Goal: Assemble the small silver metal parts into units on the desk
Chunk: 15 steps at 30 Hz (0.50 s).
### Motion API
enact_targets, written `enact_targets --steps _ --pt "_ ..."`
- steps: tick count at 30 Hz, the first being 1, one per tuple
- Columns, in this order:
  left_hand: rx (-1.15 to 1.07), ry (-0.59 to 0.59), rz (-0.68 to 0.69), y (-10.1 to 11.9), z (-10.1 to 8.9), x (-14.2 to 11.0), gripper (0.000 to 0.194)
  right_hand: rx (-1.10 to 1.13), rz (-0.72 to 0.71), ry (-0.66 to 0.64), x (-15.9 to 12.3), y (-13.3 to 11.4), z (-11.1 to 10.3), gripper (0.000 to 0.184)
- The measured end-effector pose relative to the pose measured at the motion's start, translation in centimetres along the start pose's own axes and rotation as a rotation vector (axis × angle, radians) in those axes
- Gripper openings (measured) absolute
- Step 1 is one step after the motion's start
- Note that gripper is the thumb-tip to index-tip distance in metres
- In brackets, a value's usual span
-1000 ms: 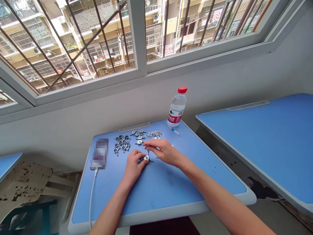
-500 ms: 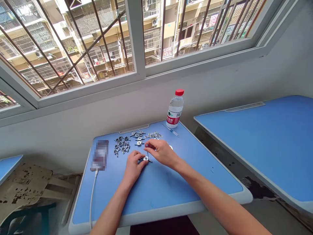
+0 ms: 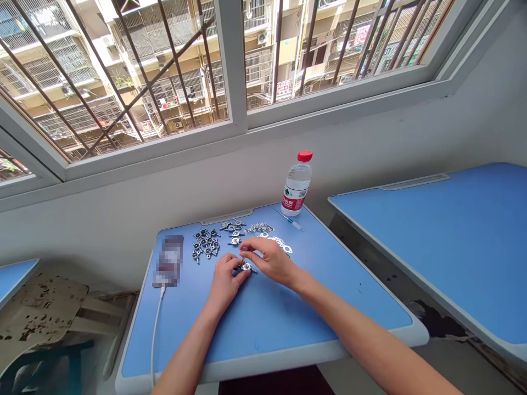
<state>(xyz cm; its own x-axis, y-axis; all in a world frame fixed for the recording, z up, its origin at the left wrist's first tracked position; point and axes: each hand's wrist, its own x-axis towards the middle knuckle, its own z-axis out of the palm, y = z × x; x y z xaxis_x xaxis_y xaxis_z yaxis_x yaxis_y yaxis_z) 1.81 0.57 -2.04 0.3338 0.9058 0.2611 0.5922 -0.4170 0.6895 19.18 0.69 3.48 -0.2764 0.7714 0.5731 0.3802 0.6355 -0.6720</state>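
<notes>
My left hand (image 3: pixel 226 277) rests on the blue desk, its thumb and fingers closed around a small silver metal fitting (image 3: pixel 247 267) with short arms. Just above that fitting, my right hand (image 3: pixel 269 260) pinches a small thin-shafted tool (image 3: pixel 245 249) between thumb and fingertips. Its shaft points down at the fitting, but fingers hide most of it and its exact kind is unclear. Beyond the hands lie a group of dark-centred metal fittings (image 3: pixel 206 244), some silver fittings (image 3: pixel 235 240), small looped metal pieces (image 3: pixel 263 227) and flat pale plates with holes (image 3: pixel 284 247).
A red-capped water bottle (image 3: pixel 297 184) stands at the desk's back right corner, with a blue-and-white pen (image 3: pixel 293 222) beside it. On the left lies a phone (image 3: pixel 168 260) with a white cable (image 3: pixel 155 329). Another blue desk (image 3: pixel 444 236) is to the right.
My right hand has shifted slightly left with the tool, uncovering more of the flat plates behind it. My left hand keeps hold of the fitting. The camera view has moved a little.
</notes>
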Motion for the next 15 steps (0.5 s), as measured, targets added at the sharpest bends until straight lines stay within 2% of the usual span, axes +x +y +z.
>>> enact_targets --steps 2,9,15 --pt "0.011 -0.001 -0.004 -0.04 0.04 0.04 0.006 -0.018 -0.020 -0.037 -0.12 0.12 0.26 0.013" --pt "0.007 0.011 0.011 -0.12 0.15 -0.03 0.008 -0.014 -0.032 -0.035 -0.11 0.18 0.29 0.013" --pt "-0.014 0.011 0.014 -0.13 0.23 -0.07 0.006 -0.035 -0.127 -0.101 -0.01 -0.29 0.46 0.020"
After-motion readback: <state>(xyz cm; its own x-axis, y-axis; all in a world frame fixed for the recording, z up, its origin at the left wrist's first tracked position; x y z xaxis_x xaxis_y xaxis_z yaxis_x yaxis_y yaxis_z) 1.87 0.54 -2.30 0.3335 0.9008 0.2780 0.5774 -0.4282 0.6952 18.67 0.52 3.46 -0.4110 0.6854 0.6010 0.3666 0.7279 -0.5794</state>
